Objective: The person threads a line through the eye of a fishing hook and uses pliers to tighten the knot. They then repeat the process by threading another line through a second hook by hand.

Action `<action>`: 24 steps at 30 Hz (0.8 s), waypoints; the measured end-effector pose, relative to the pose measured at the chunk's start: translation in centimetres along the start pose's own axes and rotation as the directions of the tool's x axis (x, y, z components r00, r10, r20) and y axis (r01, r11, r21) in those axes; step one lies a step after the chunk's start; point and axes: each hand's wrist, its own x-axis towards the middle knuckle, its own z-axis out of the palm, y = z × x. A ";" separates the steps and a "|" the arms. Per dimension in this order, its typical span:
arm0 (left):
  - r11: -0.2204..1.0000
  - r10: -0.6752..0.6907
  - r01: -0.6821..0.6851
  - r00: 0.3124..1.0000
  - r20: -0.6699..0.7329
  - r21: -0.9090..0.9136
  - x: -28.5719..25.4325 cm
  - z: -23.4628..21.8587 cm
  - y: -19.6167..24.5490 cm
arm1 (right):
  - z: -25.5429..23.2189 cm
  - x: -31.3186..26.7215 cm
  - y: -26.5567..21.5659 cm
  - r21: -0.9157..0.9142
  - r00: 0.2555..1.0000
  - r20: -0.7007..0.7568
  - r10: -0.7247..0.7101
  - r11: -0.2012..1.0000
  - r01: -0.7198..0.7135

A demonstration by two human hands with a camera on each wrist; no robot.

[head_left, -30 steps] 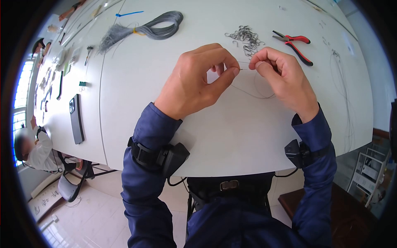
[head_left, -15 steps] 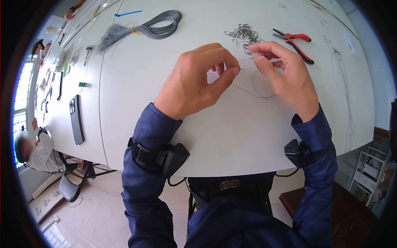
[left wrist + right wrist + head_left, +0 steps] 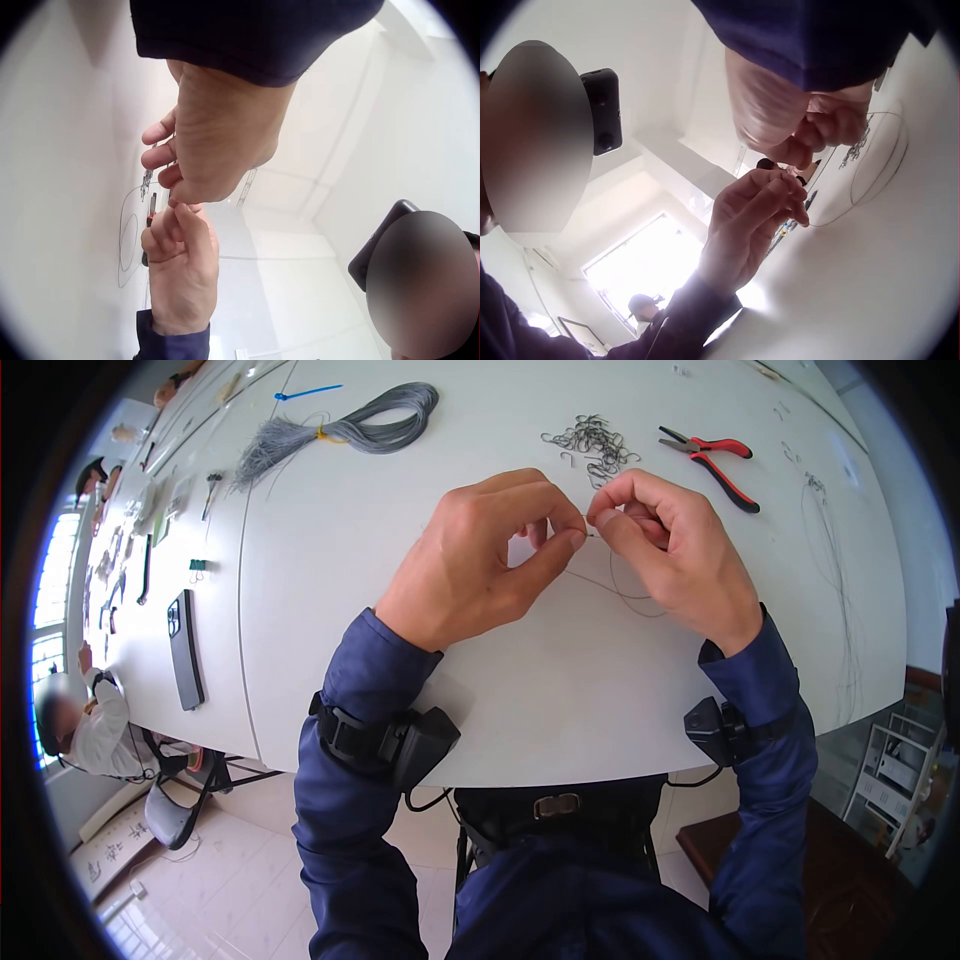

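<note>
Both hands meet at centre frame in the head view, above the white worktop (image 3: 560,690). The left hand (image 3: 480,560) has thumb and forefinger pressed together on the end of a thin wire (image 3: 625,592); the right hand (image 3: 670,550) pinches the same wire end from the opposite side, fingertips nearly touching those of the left. Whether a small hook sits between the fingertips cannot be told; the item there is too small to resolve.

The wire trails from the pinch point down and to the right, forming a loose loop that lies on the worktop under the right hand (the loop also shows at the left edge of the left wrist view (image 3: 127,240)).

Judgement on handling: the wire appears very light and fine, springy enough to keep a loop, and likely to kink if bent sharply. It looks smooth and apt to slip, so a fingertip pinch close to the free end is the sound hold, with the slack left resting on the worktop.

Other items: a pile of small metal hooks (image 3: 592,442) at upper centre, red-handled pliers (image 3: 712,460) just right of it, a grey wire bundle (image 3: 340,432) at upper left, and a dark phone (image 3: 184,648) at left.
</note>
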 end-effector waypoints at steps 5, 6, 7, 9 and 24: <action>1.000 -0.017 0.017 1.000 -0.021 0.018 0.0 0.1 0.1 | 0.3 0.1 0.6 0.098 0.995 -0.095 -0.014 0.995 0.023; 0.999 -0.008 0.010 0.999 -0.035 0.033 0.0 0.1 -0.1 | 0.5 0.1 0.8 0.156 0.989 -0.145 -0.027 0.986 0.050; 0.999 -0.002 0.004 0.999 -0.047 0.047 0.0 0.1 -0.2 | 0.2 0.0 0.5 0.126 0.988 -0.156 -0.012 0.992 0.032; 0.998 -0.023 0.026 0.998 -0.056 0.064 -0.2 0.2 -0.3 | -0.6 -0.3 -0.7 0.063 0.983 -0.182 0.014 0.998 -0.003; 0.992 -0.043 0.049 0.998 -0.054 0.119 -0.1 0.1 -0.7 | 0.1 -0.3 -0.7 -0.051 0.988 -0.156 0.005 0.999 -0.013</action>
